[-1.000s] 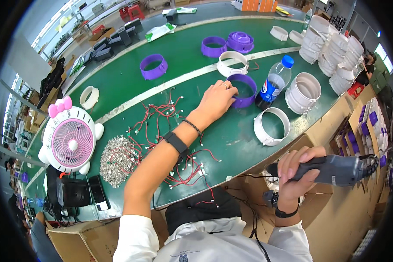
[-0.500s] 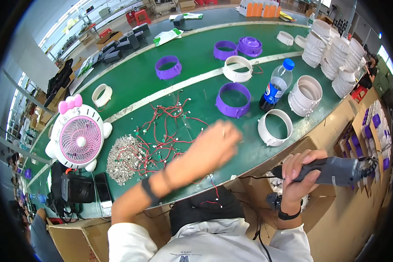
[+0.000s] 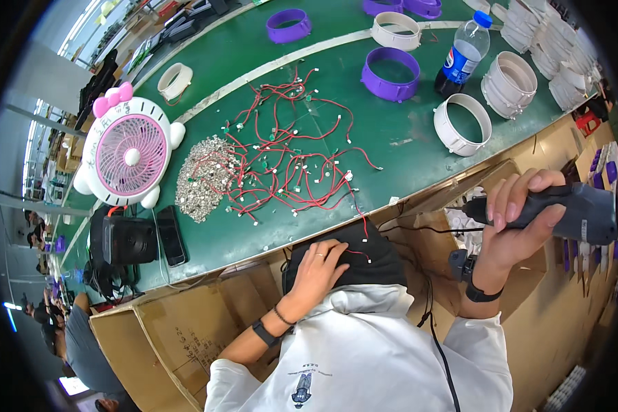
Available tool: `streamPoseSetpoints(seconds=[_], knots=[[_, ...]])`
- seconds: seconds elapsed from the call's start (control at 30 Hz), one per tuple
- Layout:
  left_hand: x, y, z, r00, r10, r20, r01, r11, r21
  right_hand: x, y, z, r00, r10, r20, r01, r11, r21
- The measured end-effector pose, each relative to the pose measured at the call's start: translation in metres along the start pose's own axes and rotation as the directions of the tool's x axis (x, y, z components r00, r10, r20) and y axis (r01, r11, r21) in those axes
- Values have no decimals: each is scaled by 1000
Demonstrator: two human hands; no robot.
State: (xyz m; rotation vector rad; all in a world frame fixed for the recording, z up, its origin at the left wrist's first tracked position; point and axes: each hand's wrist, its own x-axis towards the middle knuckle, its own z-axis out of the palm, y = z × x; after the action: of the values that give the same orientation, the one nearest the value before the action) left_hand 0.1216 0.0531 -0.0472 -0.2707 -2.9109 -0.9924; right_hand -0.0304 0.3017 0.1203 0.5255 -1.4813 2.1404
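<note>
My left hand (image 3: 319,271) lies on my dark-clad lap below the table edge, fingers stretched out and holding nothing visible. By its fingertips a red wire (image 3: 356,253) rests on the dark cloth. On the right, past the table edge, my right hand (image 3: 525,206) is wrapped round a dark grey electric screwdriver (image 3: 584,216), held roughly level with its narrow end to the left. Ahead on the green table lie tangled red wires (image 3: 302,175) with small white connectors and green bits. Left of these is a heap of small silvery screws (image 3: 202,182).
A pink-and-white fan (image 3: 132,158), a black box-shaped device (image 3: 129,240) and a phone (image 3: 170,235) stand or lie at left. Rings, purple (image 3: 390,89) and white (image 3: 443,127), a cola bottle (image 3: 453,72) and stacked white rings (image 3: 491,96) occupy the right. Cardboard boxes (image 3: 151,364) stand below the table.
My left hand has come back from over the table, near the wires, down to my lap. My right hand, still gripping the screwdriver, appears higher and farther right. The view has tilted downward.
</note>
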Motion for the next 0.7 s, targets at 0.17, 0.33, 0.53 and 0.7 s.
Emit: streamPoseSetpoints(seconds=[0.17,0.33,0.53,0.7], knots=[[6,-9,14,997,80,-5,-80,997,12,-1,2,8,999,-17,50,16,1000,19],[8,35,-71,997,65,32,-58,980,-191,0,3,2,999,1,38,-3,999,50],[76,15,-138,974,-89,-208,73,994,-83,6,10,9,984,143,106,-146,989,16],[91,7,-114,969,126,-211,-100,987,127,7,26,9,987,137,86,-134,990,-38]])
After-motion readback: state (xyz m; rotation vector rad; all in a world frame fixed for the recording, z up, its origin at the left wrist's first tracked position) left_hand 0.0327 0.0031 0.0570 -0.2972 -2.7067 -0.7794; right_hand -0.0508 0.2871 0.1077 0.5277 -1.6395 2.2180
